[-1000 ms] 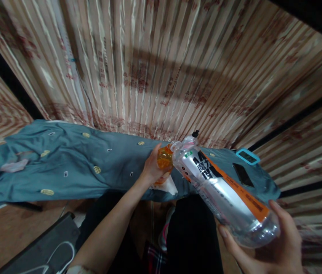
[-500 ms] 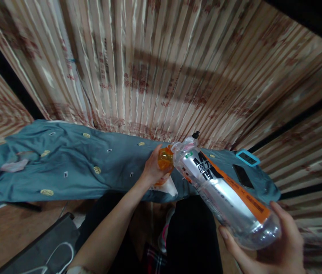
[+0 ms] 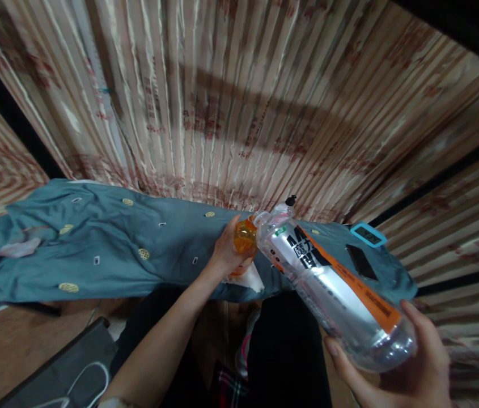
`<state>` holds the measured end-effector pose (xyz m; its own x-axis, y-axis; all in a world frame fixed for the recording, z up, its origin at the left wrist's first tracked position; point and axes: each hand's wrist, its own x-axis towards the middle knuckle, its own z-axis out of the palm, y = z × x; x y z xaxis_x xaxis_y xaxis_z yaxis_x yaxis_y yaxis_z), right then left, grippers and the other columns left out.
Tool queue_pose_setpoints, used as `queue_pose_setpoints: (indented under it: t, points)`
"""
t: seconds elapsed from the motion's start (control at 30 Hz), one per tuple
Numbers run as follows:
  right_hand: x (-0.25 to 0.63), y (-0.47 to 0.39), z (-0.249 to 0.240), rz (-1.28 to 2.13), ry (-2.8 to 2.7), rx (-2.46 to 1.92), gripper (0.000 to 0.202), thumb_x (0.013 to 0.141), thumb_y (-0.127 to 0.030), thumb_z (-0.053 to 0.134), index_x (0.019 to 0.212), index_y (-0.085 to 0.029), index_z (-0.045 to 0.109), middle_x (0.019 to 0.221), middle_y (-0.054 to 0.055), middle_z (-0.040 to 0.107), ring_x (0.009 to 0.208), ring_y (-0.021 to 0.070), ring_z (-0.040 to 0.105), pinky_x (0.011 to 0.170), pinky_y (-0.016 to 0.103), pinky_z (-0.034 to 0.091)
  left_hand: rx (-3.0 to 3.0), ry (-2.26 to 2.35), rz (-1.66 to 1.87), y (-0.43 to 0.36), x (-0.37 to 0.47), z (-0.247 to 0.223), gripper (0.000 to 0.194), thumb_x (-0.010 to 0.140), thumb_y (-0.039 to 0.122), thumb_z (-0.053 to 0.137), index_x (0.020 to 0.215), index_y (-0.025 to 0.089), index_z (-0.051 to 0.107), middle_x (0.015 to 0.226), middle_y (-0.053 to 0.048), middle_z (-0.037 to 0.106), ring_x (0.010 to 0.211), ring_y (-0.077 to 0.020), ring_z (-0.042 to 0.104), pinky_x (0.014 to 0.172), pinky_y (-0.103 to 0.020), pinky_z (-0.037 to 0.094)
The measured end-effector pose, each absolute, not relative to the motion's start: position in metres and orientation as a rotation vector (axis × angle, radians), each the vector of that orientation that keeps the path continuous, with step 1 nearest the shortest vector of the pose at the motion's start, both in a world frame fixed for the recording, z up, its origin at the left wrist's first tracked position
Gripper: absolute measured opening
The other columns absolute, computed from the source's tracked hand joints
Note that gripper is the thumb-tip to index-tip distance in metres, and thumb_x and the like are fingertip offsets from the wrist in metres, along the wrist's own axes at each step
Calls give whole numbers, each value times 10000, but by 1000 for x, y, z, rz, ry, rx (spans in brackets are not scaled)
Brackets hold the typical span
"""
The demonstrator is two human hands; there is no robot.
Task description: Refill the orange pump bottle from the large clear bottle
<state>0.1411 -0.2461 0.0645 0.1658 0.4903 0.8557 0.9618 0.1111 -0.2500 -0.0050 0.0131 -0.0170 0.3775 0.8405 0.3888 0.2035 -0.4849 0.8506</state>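
Observation:
My left hand (image 3: 227, 252) is wrapped round an orange bottle (image 3: 245, 235), just above the cloth-covered table. A large clear bottle (image 3: 324, 283) with a silver, orange and black label is tilted, its mouth at the top of the orange bottle. My right hand (image 3: 405, 362) grips the base of this large bottle. Behind its neck is a clear container with a black top (image 3: 291, 201), mostly hidden. A white tissue (image 3: 250, 277) lies beneath the orange bottle at the table's front edge.
On the blue-green cloth (image 3: 111, 243), a dark phone (image 3: 361, 262) and a blue-framed device (image 3: 368, 234) lie at the right. Crumpled pale plastic (image 3: 20, 247) is at the left. Patterned curtains (image 3: 222, 113) hang behind. A dark box (image 3: 64, 362) with a white cable stands lower left.

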Motion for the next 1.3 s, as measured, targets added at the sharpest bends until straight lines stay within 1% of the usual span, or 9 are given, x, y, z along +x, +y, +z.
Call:
queue_pose_setpoints:
  t: [0.13, 0.27, 0.37, 0.47, 0.6, 0.77, 0.97, 1.13, 1.3]
  points:
    - [141, -244, 65, -641, -1464, -1523, 1051, 646, -309, 909, 1560, -183, 405, 1239, 111, 623, 897, 183, 641, 704, 254, 543, 1915, 888, 1125, 12, -5, -16, 927, 689, 349, 859, 1486, 200, 409, 1483, -155, 583, 1352, -340, 589, 1140, -513, 483]
    - [140, -243, 66, -692, -1465, -1534, 1024, 679, -357, 889, 1564, -202, 398, 1282, 116, 618, 925, 193, 646, 707, 263, 557, 1915, 893, 1127, 11, -6, -15, 916, 691, 352, 866, 1479, 194, 426, 1466, -163, 595, 1324, -349, 610, 1112, -515, 508]
    - [139, -244, 67, -681, -1471, -1536, 1023, 687, -350, 886, 1568, -205, 387, 1240, 112, 626, 931, 195, 646, 701, 265, 575, 1920, 897, 1131, 11, -6, -16, 922, 681, 310, 866, 1484, 212, 423, 1483, -150, 582, 1342, -345, 595, 1128, -518, 492]
    - [137, -243, 68, -666, -1457, -1511, 1009, 687, -323, 889, 1560, -186, 402, 1204, 103, 622, 930, 182, 644, 709, 246, 563, 1913, 887, 1135, 11, -6, -17, 901, 696, 323, 858, 1481, 218, 430, 1496, -148, 571, 1364, -348, 576, 1142, -527, 477]
    - [133, -241, 70, -649, -1449, -1493, 994, 697, -311, 889, 1557, -179, 409, 1200, 90, 626, 928, 164, 650, 767, 235, 551, 1908, 896, 1133, 11, -6, -17, 920, 680, 321, 875, 1479, 211, 432, 1511, -163, 557, 1381, -364, 558, 1157, -542, 459]
    - [133, -241, 69, -667, -1427, -1511, 991, 701, -327, 887, 1560, -206, 407, 1226, 88, 627, 894, 166, 644, 724, 242, 554, 1908, 901, 1117, 10, -6, -16, 921, 695, 313, 857, 1492, 185, 413, 1510, -180, 554, 1363, -363, 575, 1140, -542, 474]
    - [136, -242, 69, -666, -1478, -1500, 1021, 688, -304, 895, 1563, -151, 391, 1181, 90, 634, 882, 155, 656, 722, 218, 555, 1902, 883, 1138, 11, -7, -15, 917, 686, 316, 863, 1486, 205, 429, 1497, -160, 568, 1373, -353, 566, 1150, -522, 470]
    - [138, -243, 68, -666, -1496, -1497, 1028, 679, -300, 894, 1567, -188, 389, 1227, 101, 634, 887, 173, 654, 711, 248, 562, 1909, 887, 1142, 10, -6, -16, 913, 702, 322, 855, 1492, 199, 416, 1499, -164, 568, 1364, -349, 573, 1143, -530, 472]
    - [138, -246, 63, -589, -1403, -1533, 1027, 668, -319, 900, 1557, -187, 403, 1223, 105, 628, 910, 177, 656, 722, 250, 568, 1915, 916, 1126, 11, -6, -17, 920, 704, 318, 852, 1499, 211, 402, 1516, -149, 557, 1372, -325, 570, 1147, -508, 471]
